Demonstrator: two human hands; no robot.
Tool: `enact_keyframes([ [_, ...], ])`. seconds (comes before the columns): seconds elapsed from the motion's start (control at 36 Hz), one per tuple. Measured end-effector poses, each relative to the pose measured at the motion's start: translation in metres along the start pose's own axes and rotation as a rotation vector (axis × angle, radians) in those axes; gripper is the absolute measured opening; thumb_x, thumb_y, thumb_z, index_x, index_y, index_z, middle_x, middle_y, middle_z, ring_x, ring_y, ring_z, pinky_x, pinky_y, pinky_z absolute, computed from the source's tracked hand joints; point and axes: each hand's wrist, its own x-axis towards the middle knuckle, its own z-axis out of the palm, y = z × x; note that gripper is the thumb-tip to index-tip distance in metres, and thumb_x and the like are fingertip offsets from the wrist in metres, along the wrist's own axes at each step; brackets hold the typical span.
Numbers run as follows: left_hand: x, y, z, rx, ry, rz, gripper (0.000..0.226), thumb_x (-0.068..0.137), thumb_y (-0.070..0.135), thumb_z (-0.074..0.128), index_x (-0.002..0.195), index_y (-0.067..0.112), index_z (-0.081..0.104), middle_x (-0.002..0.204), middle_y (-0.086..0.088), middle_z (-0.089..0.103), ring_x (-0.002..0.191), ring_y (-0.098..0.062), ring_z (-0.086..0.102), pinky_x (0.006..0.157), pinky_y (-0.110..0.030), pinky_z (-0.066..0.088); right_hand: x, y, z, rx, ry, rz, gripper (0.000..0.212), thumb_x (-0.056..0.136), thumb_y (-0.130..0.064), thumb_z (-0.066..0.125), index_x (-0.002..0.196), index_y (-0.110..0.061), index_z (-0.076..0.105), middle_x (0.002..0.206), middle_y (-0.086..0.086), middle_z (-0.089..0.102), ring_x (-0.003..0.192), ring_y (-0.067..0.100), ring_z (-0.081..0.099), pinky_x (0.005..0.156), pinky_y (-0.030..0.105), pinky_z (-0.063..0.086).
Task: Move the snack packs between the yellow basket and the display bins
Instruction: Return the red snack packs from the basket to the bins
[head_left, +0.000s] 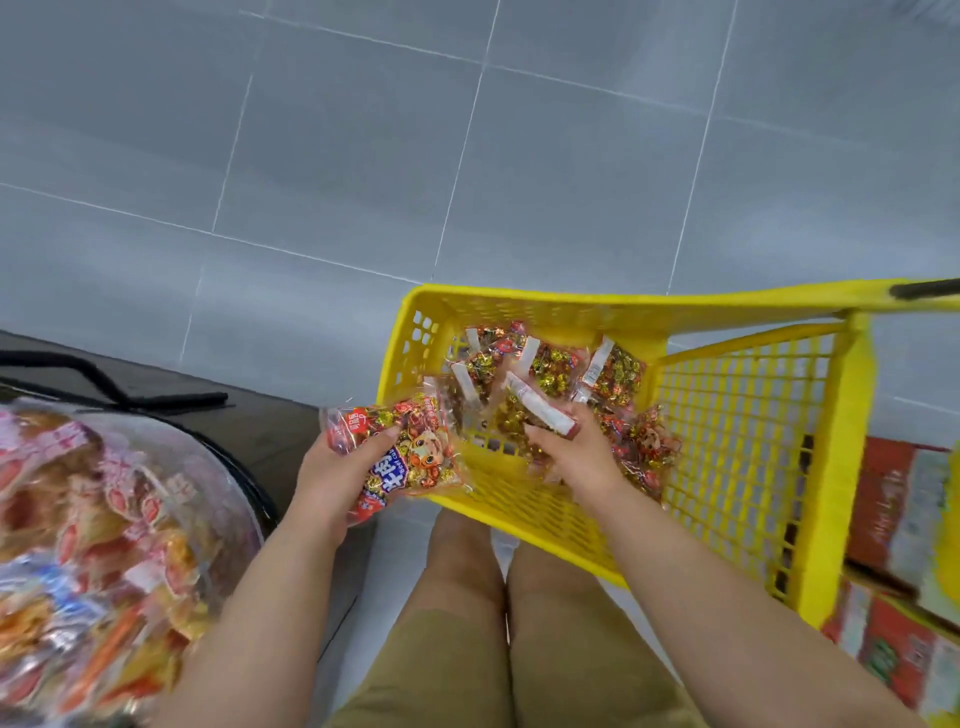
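Our fingers (381, 437) on the left hand (332, 470) are curled round a snack pack (413, 457), the thumb lying across its printed front and the rest tucked beneath, out of sight. We hold this pack, red and gold with a cartoon face, over the near left corner of the yellow basket (519, 307), with much of it outside the rim. Our right hand (574, 457) is down inside the basket and grips a second pack (540, 413) by its white-edged end, the fingers closed round it. More of the same packs (615, 374) lie loosely heaped on the basket floor, mostly toward the far side, some with their white seams turned up. The basket's black handle (927, 287) juts out at the far right. To our left, well apart from the basket, is a round display bin (231, 467) piled with other snack bags (93, 519), which are too blurred for us to read. A dark low base (260, 431) lies between that bin and the grey tiled floor (363, 156). Red printed cartons (893, 514) show beyond the basket's right wall, and our knees in khaki shorts (441, 665) are below our arms.
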Motion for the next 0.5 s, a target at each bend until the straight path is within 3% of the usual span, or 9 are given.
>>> enact_keyframes([
  [0.11, -0.035, -0.004, -0.008, -0.081, 0.020, 0.020, 0.034, 0.072, 0.027, 0.082, 0.100, 0.022, 0.064, 0.079, -0.001, 0.075, 0.067, -0.019, 0.073, 0.049, -0.029, 0.054, -0.038, -0.037, -0.009, 0.235, -0.094, -0.081, 0.033, 0.084, -0.014, 0.070, 0.098, -0.041, 0.056, 0.102, -0.001, 0.067, 0.080, 0.025, 0.066, 0.070, 0.046, 0.054],
  [0.17, -0.055, -0.007, -0.010, -0.132, 0.019, 0.020, 0.034, 0.073, 0.025, 0.081, 0.102, 0.020, 0.064, 0.083, -0.004, 0.075, 0.069, -0.022, 0.073, 0.053, -0.032, 0.056, -0.057, -0.054, -0.009, 0.251, -0.174, -0.144, 0.035, 0.086, -0.009, 0.067, 0.099, -0.041, 0.061, 0.101, -0.007, 0.069, 0.083, 0.016, 0.067, 0.075, 0.041, 0.056],
  [0.25, -0.089, -0.011, -0.014, -0.210, 0.009, 0.024, 0.030, 0.075, 0.023, 0.080, 0.101, 0.017, 0.065, 0.084, -0.007, 0.075, 0.070, -0.024, 0.073, 0.055, -0.036, 0.057, -0.090, -0.078, -0.006, 0.121, -0.302, -0.290, 0.042, 0.090, -0.014, 0.062, 0.090, -0.056, 0.065, 0.094, -0.029, 0.065, 0.081, -0.010, 0.063, 0.065, 0.022, 0.056],
  [0.31, -0.111, -0.013, -0.018, -0.251, 0.003, 0.056, 0.031, 0.076, 0.022, 0.080, 0.102, 0.015, 0.065, 0.087, -0.010, 0.075, 0.075, -0.027, 0.073, 0.061, -0.041, 0.059, -0.111, -0.089, -0.001, 0.024, -0.405, -0.349, 0.035, 0.091, -0.021, 0.062, 0.092, -0.056, 0.065, 0.103, -0.028, 0.059, 0.089, -0.007, 0.062, 0.072, 0.028, 0.058],
  [0.39, -0.139, -0.015, -0.030, -0.293, 0.016, 0.083, 0.033, 0.074, 0.029, 0.081, 0.101, 0.018, 0.064, 0.088, -0.008, 0.075, 0.079, -0.029, 0.072, 0.075, -0.052, 0.057, -0.140, -0.097, 0.009, -0.126, -0.485, -0.495, 0.038, 0.087, -0.014, 0.067, 0.104, -0.047, 0.061, 0.112, -0.019, 0.056, 0.099, 0.002, 0.058, 0.092, 0.032, 0.052],
  [0.44, -0.154, -0.018, -0.043, -0.335, 0.026, 0.101, 0.036, 0.072, 0.033, 0.081, 0.101, 0.020, 0.063, 0.086, -0.005, 0.076, 0.078, -0.027, 0.072, 0.076, -0.049, 0.058, -0.157, -0.100, 0.014, -0.238, -0.497, -0.633, 0.049, 0.077, -0.011, 0.076, 0.106, -0.045, 0.058, 0.118, -0.015, 0.052, 0.109, -0.005, 0.049, 0.101, 0.016, 0.039],
  [0.5, -0.169, -0.021, -0.058, -0.382, 0.036, 0.129, 0.043, 0.069, 0.037, 0.082, 0.104, 0.022, 0.062, 0.083, -0.003, 0.076, 0.073, -0.024, 0.073, 0.066, -0.042, 0.058, -0.175, -0.104, 0.021, -0.323, -0.539, -0.739, 0.056, 0.071, -0.010, 0.080, 0.112, -0.039, 0.056, 0.124, -0.011, 0.046, 0.116, -0.010, 0.040, 0.097, 0.001, 0.027],
])
